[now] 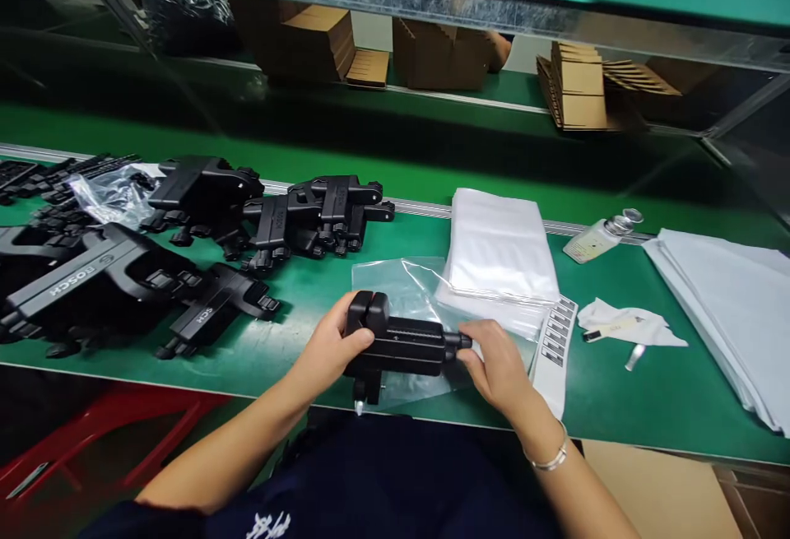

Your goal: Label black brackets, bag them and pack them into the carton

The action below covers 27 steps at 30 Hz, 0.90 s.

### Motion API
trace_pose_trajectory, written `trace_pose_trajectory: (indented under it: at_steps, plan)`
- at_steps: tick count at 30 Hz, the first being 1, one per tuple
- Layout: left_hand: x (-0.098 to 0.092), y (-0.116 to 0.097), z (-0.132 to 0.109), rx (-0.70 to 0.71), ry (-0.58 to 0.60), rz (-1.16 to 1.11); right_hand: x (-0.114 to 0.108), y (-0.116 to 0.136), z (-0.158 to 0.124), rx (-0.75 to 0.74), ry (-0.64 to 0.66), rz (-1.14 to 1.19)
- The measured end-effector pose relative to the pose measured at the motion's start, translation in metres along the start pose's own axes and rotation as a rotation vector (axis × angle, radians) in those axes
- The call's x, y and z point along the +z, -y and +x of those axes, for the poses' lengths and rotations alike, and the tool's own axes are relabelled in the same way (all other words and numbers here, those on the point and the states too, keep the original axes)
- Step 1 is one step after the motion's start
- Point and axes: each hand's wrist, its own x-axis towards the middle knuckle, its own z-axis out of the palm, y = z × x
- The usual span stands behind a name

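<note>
My left hand [330, 350] grips the left end of a black plastic clamp bracket [411, 346], its thumb lying over the dark jaw end. At the other end, the fingers of my right hand [503, 370] are closed around the bracket's narrow knob [457, 344]. The bracket is level, above a clear plastic bag [407, 284] spread on the green bench [309, 292]. Behind it is a stack of clear bags [499, 243]. A strip of printed labels [555, 341] lies beside my right hand, partly covered by the bags.
Several black BOSCH brackets [80, 284] crowd the left, near small black parts [92, 173] and crumpled plastic. Rightward are a clear bottle [596, 241], a white cloth [642, 325], a small knife-like tool [611, 329] and white sheets [734, 300]. A metal-edged shelf [395, 0] hangs overhead; cardboard boxes [318, 41] stand behind.
</note>
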Motion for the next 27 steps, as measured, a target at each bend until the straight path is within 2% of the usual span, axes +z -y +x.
trace_pose_trajectory:
  at_steps: [2, 5, 7, 9, 11, 14, 17, 20, 24, 27]
  plan:
    - [0.001, 0.002, -0.002, 0.070, -0.003, 0.057, 0.002, 0.001, 0.002, 0.117, 0.023, 0.075]
    - [0.000, 0.004, -0.008, 0.344, 0.101, 0.202, 0.004, -0.002, 0.006, 0.398, 0.122, 0.358]
    - [0.000, 0.005, -0.010, 0.392, 0.140, 0.229, 0.005, -0.005, 0.007, 0.463, 0.153, 0.477]
    - [0.000, 0.004, -0.007, 0.266, 0.061, 0.187, 0.003, -0.005, 0.004, 0.398, 0.142, 0.447]
    - [0.001, 0.003, -0.003, 0.111, -0.015, 0.104, 0.001, -0.002, 0.001, 0.266, 0.116, 0.283]
    - [0.000, 0.005, -0.002, 0.071, -0.028, 0.056, -0.003, 0.004, -0.002, 0.211, 0.143, 0.085]
    - [-0.001, 0.010, -0.007, 0.157, -0.046, 0.149, -0.005, 0.004, 0.000, 0.300, 0.222, 0.121]
    - [0.002, 0.014, -0.008, 0.135, -0.084, 0.134, -0.003, -0.001, 0.002, 0.329, 0.200, 0.177]
    - [0.012, 0.016, 0.002, -0.068, -0.140, -0.194, 0.003, -0.007, 0.003, 0.259, 0.088, 0.339]
    - [0.019, 0.016, 0.008, -0.163, -0.155, -0.404, 0.011, -0.009, 0.005, 0.280, 0.054, 0.322]
